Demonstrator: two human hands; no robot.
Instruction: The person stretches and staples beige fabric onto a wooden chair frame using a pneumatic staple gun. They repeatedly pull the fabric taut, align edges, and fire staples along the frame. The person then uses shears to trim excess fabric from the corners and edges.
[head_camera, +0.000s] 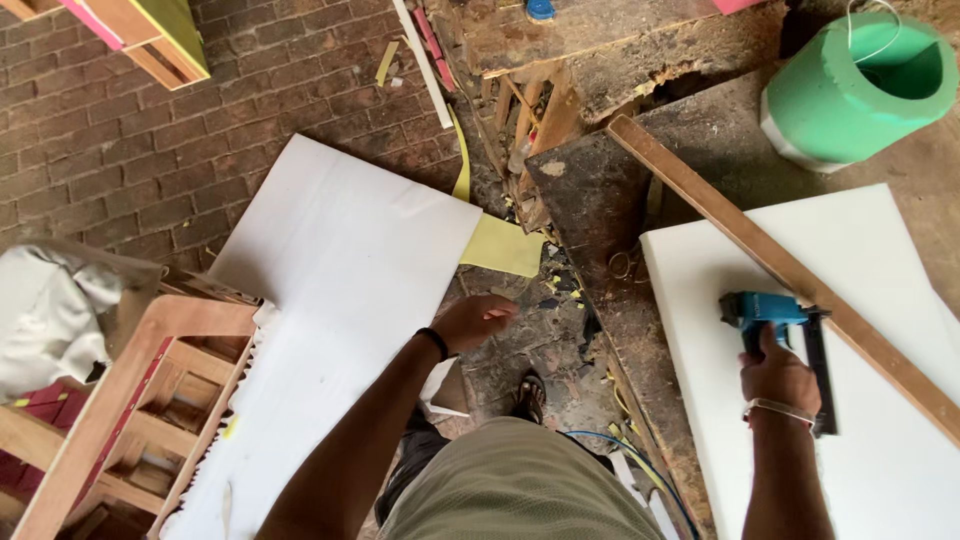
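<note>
The right hand is gripping a blue pneumatic staple gun by its handle, fingers wrapped tight, over a white foam slab on the desk. The compact metal tool is probably weighty and rigid. Left of the slab, the left hand is hovering loosely curled beside a white foam sheet, likely light and floppy.

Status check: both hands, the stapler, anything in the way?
Right hand grips blue staple gun over white foam sheet. Left hand empty, at edge of the other white sheet. Wooden strip lies across the foam beside the gun.
</note>
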